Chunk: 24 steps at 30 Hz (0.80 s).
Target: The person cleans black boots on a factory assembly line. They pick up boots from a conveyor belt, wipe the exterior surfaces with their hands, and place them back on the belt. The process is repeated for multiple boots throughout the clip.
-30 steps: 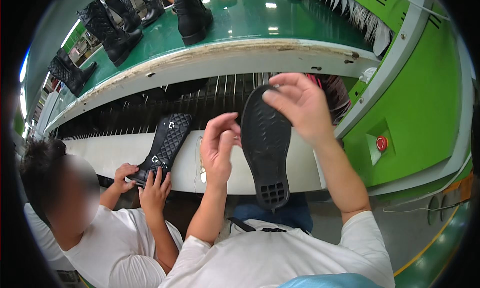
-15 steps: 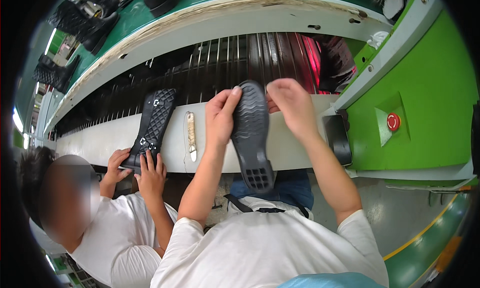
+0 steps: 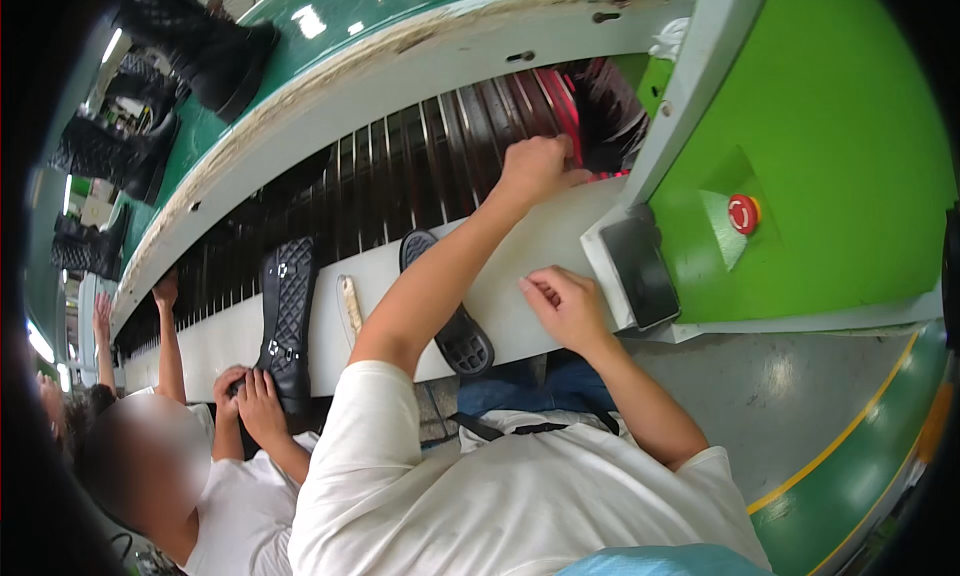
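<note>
A long white counter (image 3: 505, 276) crosses a workshop, curving with the wide lens. Near its front edge a black shoe sole (image 3: 466, 348) lies flat, tread up, its middle hidden beneath the person's left forearm. The left hand (image 3: 537, 168) reaches past it to the counter's far edge, by a red-lit opening; whether its fingers are apart or together cannot be told. The right hand (image 3: 567, 309) hovers over the counter, right of the sole, fingers half curled, nothing visible in them; how fully they close cannot be told.

Left of the sole lies a slim tool with a tan handle (image 3: 349, 301). Beyond it a co-worker's hands (image 3: 262, 404) touch the foot of a black quilted boot (image 3: 290, 316). Farther left, another person's arms (image 3: 170, 336) reach up.

Behind the counter runs a row of dark metal rods (image 3: 405, 166). Above, a glossy green deck (image 3: 350, 6) with a worn, chipped edge carries black boots (image 3: 215, 56). On the right stand a black box (image 3: 643, 269) and a bright green panel (image 3: 830, 206) with a red button (image 3: 743, 214). Below is grey floor (image 3: 740, 376) with a yellow line (image 3: 850, 441).
</note>
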Tool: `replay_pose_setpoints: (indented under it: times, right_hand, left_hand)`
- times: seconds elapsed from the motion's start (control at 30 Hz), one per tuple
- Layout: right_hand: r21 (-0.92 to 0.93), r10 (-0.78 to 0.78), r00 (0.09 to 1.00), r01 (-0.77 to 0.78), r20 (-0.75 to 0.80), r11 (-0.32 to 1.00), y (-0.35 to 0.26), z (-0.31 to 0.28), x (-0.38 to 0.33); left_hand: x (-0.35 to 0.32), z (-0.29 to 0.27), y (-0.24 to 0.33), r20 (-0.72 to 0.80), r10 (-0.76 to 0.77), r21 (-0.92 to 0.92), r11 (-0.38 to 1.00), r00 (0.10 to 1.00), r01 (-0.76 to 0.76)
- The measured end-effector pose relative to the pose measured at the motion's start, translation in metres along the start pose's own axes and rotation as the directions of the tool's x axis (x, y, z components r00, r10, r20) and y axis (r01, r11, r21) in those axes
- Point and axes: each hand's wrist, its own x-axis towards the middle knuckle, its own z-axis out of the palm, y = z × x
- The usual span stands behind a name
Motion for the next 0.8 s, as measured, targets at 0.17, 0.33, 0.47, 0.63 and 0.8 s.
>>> replay_pose_setpoints:
  times: [0.17,0.33,0.47,0.63,0.8]
  right_hand:
    - [0.046,0.033,0.999,-0.031,-0.026,0.998,0.000,0.005,0.000]
    - [0.045,0.036,0.999,-0.036,0.000,0.998,0.002,-0.001,0.003]
    - [0.013,0.028,1.000,-0.028,-0.005,1.000,0.004,-0.002,0.002]
    - [-0.001,-0.007,1.000,0.007,-0.005,1.000,0.005,0.002,0.002]
    - [-0.019,0.027,0.999,-0.027,-0.018,0.999,0.009,0.002,0.002]
  left_hand:
    - [0.059,0.048,0.001,0.163,0.030,0.167,0.984,0.986,-0.057]
    - [0.059,0.075,-0.012,-0.105,0.012,0.081,0.997,0.994,-0.003]
    - [0.067,0.042,-0.061,-0.451,-0.250,-0.334,0.938,0.857,0.098]
    - [0.051,-0.025,-0.130,-0.699,-0.223,-0.326,0.945,0.680,-0.026]
    - [0.002,-0.065,-0.037,-0.573,-0.204,-0.592,0.773,0.794,-0.229]
